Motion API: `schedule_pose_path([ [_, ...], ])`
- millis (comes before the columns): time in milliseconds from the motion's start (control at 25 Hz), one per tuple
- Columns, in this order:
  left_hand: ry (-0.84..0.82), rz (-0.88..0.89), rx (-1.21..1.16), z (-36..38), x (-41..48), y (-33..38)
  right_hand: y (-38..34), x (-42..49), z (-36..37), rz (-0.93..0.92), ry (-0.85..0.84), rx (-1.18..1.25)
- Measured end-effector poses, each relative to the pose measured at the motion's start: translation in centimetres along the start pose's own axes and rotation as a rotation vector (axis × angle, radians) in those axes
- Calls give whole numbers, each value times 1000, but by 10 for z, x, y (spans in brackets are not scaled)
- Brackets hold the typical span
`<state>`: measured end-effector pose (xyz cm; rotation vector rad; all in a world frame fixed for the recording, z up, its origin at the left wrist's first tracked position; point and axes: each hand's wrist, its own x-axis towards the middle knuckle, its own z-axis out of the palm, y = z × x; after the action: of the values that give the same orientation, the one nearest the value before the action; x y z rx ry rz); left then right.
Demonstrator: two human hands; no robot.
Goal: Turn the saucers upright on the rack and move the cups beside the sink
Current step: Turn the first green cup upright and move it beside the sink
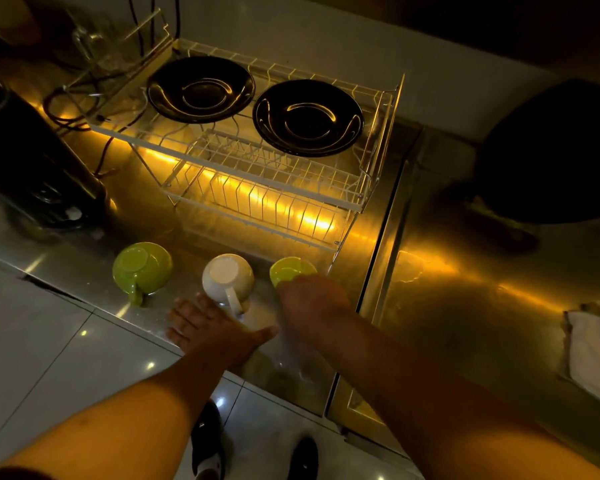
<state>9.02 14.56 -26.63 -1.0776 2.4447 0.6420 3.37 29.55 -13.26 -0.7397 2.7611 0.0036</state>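
Glossy black saucers point(201, 89) top the wire rack point(257, 174); right hand point(312, 303) grips a green cup point(290, 268), left hand point(208, 329) flat.

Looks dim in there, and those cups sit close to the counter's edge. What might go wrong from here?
The white cup stands upside down near the counter's front edge, its handle toward the left hand; a nudge might send it over. The right hand covers much of a green cup, so a blind grip may slip. The saucers rest on thin rack wires and may slide.

Right hand point(312, 299) motion-blurred, covers near half of right green cup point(290, 268); grip unclear. Cloth point(593, 351) cut by right edge. Shoes point(208, 441) partly behind left forearm.
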Motion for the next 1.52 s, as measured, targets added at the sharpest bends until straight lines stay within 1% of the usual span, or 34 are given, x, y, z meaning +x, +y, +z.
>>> schedule_pose_path([
  [80, -29, -2, 19, -3, -1, -1, 22, 0, -15, 131, 42, 33],
  [120, -42, -16, 33, -6, -1, -3, 34, -2, -18, 211, 47, 141],
  [240, -94, -62, 78, -15, -1, -2, 64, -23, -9, 439, 59, 779],
  [280, -109, -66, 81, -16, 0, -2, 68, -35, 0, 506, 80, 951],
  [400, -164, -92, 70, -16, 3, 0, 67, -67, 34, 671, 102, 1467],
  [480, -188, -104, 65, -15, 6, -1, 64, -81, 58, 765, 70, 1871],
  [560, -218, -112, 59, -15, 10, -2, 64, -94, 74, 803, 59, 2176],
  [640, -250, -113, 61, -15, 10, -1, 70, -105, 80, 748, 99, 2319],
  [720, -263, -100, 72, -18, 6, 2, 83, -114, 75, 729, 180, 2290],
  [800, -245, -92, 94, -24, -1, 5, 101, -117, 69, 797, 246, 2111],
  [920, -184, -67, 141, -26, -6, 10, 127, -118, 59, 904, 264, 1808],
  [1000, -147, -44, 144, -27, -10, 12, 143, -111, 58, 947, 327, 1699],
  [1120, -92, -31, 138, -29, -18, 14, 161, -93, 64, 1049, 426, 1689],
  [1320, -71, -26, 137, -30, -20, 16, 179, -62, 78, 1259, 472, 1739],
  [1520, -73, -32, 136, -29, -18, 17, 187, -48, 88, 1332, 514, 1742],
])
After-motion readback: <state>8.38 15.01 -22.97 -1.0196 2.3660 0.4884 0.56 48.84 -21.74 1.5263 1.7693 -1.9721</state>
